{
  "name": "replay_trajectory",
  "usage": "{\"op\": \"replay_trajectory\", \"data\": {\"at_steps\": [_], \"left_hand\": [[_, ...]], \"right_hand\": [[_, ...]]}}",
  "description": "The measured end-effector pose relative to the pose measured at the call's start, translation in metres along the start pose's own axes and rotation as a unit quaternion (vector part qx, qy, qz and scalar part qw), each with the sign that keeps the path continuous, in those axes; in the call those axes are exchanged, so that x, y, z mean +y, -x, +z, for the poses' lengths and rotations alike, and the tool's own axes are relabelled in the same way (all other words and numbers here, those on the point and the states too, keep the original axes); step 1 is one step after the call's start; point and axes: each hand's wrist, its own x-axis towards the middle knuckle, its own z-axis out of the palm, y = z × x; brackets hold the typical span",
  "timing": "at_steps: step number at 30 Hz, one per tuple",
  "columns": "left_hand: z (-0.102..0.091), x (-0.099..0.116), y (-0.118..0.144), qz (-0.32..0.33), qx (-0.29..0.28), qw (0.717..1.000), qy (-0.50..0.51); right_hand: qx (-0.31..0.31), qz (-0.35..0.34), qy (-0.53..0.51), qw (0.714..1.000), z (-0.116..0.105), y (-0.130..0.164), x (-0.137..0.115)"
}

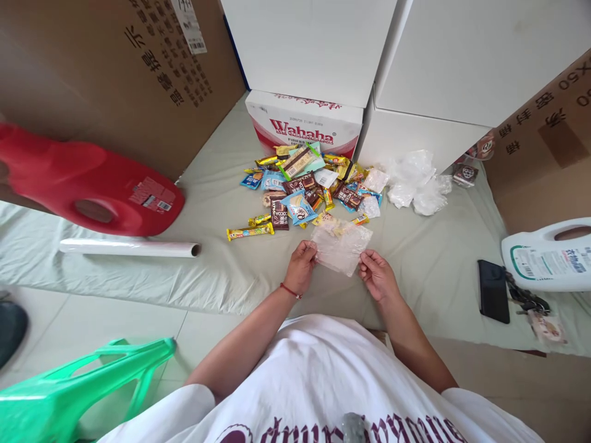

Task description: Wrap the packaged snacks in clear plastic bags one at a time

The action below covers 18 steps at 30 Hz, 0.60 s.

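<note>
A clear plastic bag (340, 249) is stretched flat between my two hands, above the cloth and just in front of the snack pile. My left hand (302, 266), with a red string bracelet at the wrist, pinches the bag's left edge. On the opposite edge, my right hand (376, 271) pinches it between thumb and fingers. Behind the bag lie several wrapped snacks: a blue packet (298, 208), dark brown cocoa packets (279, 212), a yellow bar (250, 231) and a green-edged bar (300, 161). Crumpled clear bags (418, 184) are heaped right of the pile.
A Wahaha carton (305, 123) stands behind the snacks under white boxes. At left are a red jug (92, 184), a white film roll (129, 247) and a green stool (87, 381). At right lie a black phone (493, 291) and a white detergent jug (549, 255).
</note>
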Motion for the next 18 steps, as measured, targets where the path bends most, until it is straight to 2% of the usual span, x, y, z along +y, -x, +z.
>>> {"op": "replay_trajectory", "data": {"at_steps": [7, 9, 10, 12, 13, 14, 16, 18], "left_hand": [[-0.004, 0.016, -0.002, -0.112, -0.056, 0.992, 0.000], [-0.002, 0.012, -0.004, -0.118, -0.060, 0.991, -0.014], [-0.001, 0.009, -0.006, -0.107, -0.053, 0.993, -0.021], [0.001, 0.000, -0.007, -0.066, -0.030, 0.997, -0.036], [0.002, -0.004, -0.008, -0.044, -0.021, 0.998, -0.048], [0.003, -0.008, -0.007, -0.026, -0.017, 0.998, -0.059], [0.005, -0.013, -0.005, -0.006, -0.025, 0.998, -0.061], [0.007, -0.014, -0.001, -0.007, -0.044, 0.998, -0.037]], "right_hand": [[-0.053, -0.013, 0.069, 0.996, -0.003, 0.002, -0.003], [-0.032, -0.053, 0.152, 0.986, -0.006, 0.002, -0.001], [-0.003, -0.097, 0.213, 0.972, -0.007, 0.003, -0.001], [0.065, -0.224, 0.337, 0.912, -0.006, 0.007, -0.001], [0.081, -0.289, 0.387, 0.872, -0.004, 0.009, -0.002], [0.071, -0.342, 0.430, 0.832, -0.001, 0.012, -0.003], [-0.015, -0.388, 0.502, 0.773, 0.010, 0.014, -0.003], [-0.100, -0.368, 0.548, 0.745, 0.021, 0.011, 0.000]]}}
